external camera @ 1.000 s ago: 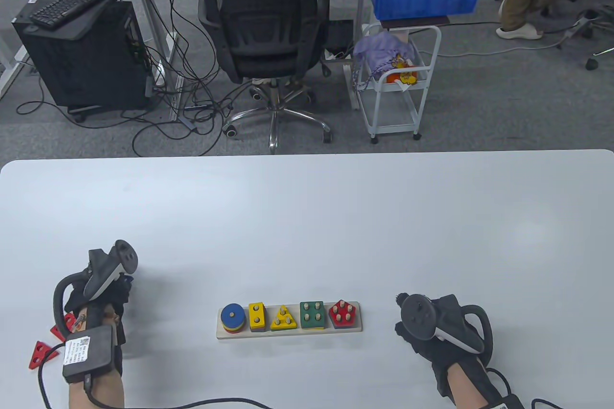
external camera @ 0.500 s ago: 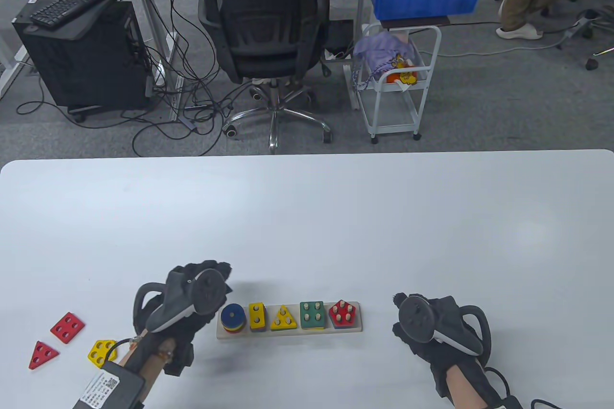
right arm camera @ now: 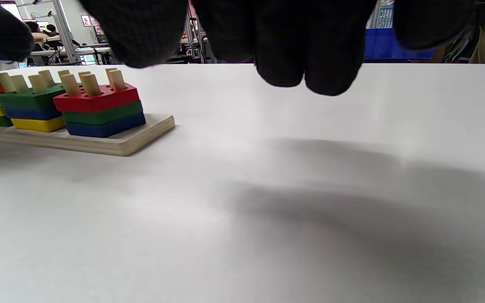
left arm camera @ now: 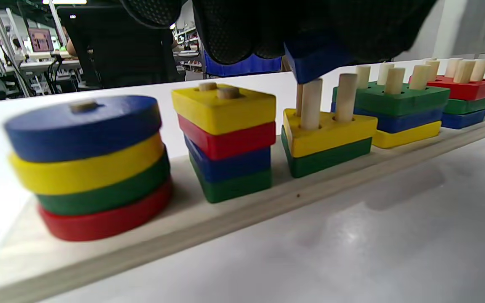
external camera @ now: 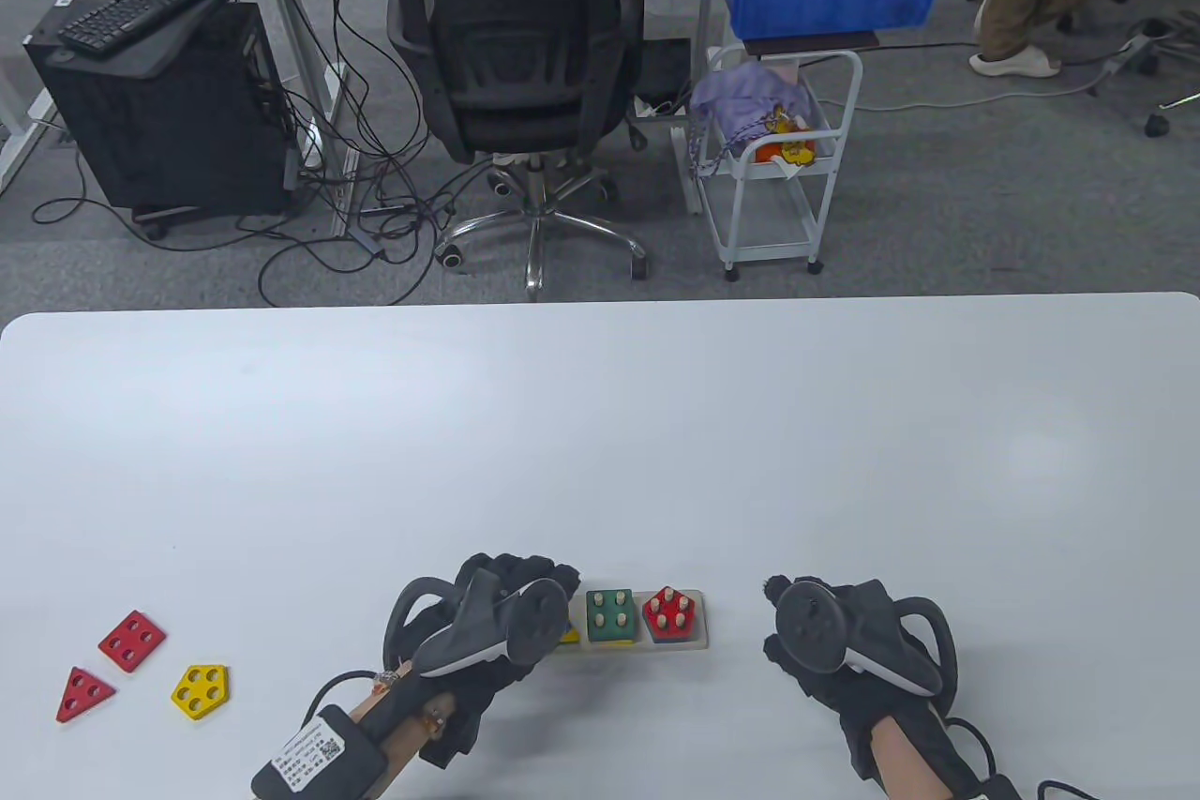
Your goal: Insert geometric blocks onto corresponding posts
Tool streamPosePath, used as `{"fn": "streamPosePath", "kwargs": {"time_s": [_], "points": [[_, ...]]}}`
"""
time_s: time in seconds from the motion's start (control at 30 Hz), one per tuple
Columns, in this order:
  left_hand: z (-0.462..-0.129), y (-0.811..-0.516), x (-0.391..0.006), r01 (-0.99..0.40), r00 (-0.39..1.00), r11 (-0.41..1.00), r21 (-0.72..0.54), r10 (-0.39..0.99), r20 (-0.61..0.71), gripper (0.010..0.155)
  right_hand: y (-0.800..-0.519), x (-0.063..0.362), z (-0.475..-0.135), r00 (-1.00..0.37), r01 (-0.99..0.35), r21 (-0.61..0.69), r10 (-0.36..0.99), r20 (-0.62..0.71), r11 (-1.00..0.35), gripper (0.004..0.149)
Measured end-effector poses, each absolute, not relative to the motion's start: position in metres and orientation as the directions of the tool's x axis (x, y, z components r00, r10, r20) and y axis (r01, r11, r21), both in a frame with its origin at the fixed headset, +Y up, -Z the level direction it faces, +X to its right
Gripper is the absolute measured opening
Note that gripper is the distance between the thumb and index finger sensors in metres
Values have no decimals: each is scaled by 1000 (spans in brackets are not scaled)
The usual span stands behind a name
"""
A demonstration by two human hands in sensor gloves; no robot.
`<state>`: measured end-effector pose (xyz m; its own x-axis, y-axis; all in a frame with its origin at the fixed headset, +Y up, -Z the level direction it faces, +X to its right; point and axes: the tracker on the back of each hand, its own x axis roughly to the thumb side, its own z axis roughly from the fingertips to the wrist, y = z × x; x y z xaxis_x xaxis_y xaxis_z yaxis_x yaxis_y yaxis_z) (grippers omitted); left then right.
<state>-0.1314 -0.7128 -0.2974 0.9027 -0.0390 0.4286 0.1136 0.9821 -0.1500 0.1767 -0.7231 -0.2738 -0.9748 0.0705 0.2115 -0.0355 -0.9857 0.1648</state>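
blue block (left arm camera: pixel 316 59): in my left hand (external camera: pixel 497 622), gloved fingers curled round it, sitting right at the tips of the triangle posts (left arm camera: pixel 312 103). Looks like a triangle piece but I can only see a corner, so don't quote me.
triangle stack (left arm camera: pixel 329 141): green at the bottom, yellow on top, posts poking well above. Blue goes on next, I reckon.
circle stack (left arm camera: pixel 84 166): red, green, yellow, blue. Four high, post nearly flush, looks done.
rectangle stack (left arm camera: pixel 225 141): green, blue, red, yellow. Also looks done.
square stack (left arm camera: pixel 394 109): yellow, blue, green so far, posts sticking out.
pentagon stack (right arm camera: pixel 99 109): blue, green, red, same deal.
board (external camera: pixel 689 642): near the front edge of the counter (external camera: pixel 600 425), between my hands.
loose pieces: red square (external camera: pixel 132 640), red triangle (external camera: pixel 84 694) and yellow pentagon (external camera: pixel 199 692), well off to the left.
right hand (external camera: pixel 848 641): parked on the counter just beside the board's right end, fingers loosely curled, grip on nothing.
progress: two stacks full, three each short one or two. After this blue one lands, the three loose ones should finish it off.
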Motion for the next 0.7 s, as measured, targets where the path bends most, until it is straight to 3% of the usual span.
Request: {"fn": "streamPosePath", "kwargs": {"time_s": [0.47, 0.6, 0.7], "points": [[-296, -724, -130, 154, 901, 983, -98, -99, 421, 70, -723, 175, -273, -974, -30, 164, 65, 217, -986, 61], [-296, -707, -154, 59, 932, 993, -102, -18, 363, 67, -722, 177, -273, -975, -34, 164, 68, 212, -986, 62], [-296, -696, -194, 4, 962, 995, -99, 24, 274, 65, -722, 177, -273, -975, -37, 160, 71, 211, -986, 61]]}}
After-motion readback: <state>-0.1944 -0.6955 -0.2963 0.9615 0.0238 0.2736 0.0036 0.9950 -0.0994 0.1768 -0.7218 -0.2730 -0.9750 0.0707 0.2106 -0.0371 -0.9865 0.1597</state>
